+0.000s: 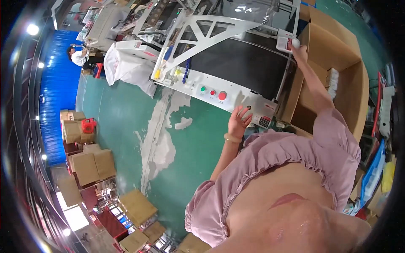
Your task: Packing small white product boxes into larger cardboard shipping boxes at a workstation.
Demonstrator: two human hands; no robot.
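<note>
My right hand (299,53) reaches out over the edge of a large open cardboard box. Its fingers close on a small white pack (283,44) with a red patch, at the far right corner of a machine. A rounded white end shows by the fingertips; the exact kind of pack is too small to tell. My left hand (239,122) hovers with fingers spread and nothing in it, beside the machine's white control panel (198,89). A green button (203,89) and two red ones sit on that panel, with a small keypad (264,122) to their right.
The open cardboard box (362,84) stands to my right, with several white packs (333,82) inside. A white metal frame (202,44) spans the machine's dark belt (249,63). At the left are a white sack (126,69), a seated person (79,57) and stacked cartons (93,164).
</note>
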